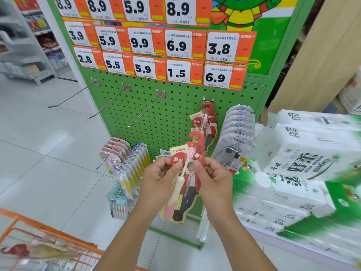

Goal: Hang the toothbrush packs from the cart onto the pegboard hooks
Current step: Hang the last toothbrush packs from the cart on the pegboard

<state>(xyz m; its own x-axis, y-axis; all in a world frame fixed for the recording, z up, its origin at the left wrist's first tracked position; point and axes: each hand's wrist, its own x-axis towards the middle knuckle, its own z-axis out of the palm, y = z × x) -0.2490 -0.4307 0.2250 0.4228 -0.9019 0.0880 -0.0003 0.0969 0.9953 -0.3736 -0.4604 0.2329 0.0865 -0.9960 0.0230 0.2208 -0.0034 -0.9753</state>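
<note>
- At the tip of the peg hook [202, 122], the toothbrush pack [185, 173] is pinched by left hand [158, 179] and right hand [213, 178].
- Red hanger loop meets the tip; threading looks underway.
- Next: slide it back toward the pegboard [170, 114].

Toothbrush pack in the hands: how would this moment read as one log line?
step: hanging | left hand: holds toothbrush pack | right hand: holds same pack | pack's red loop at hook tip | cart: more packs
</note>
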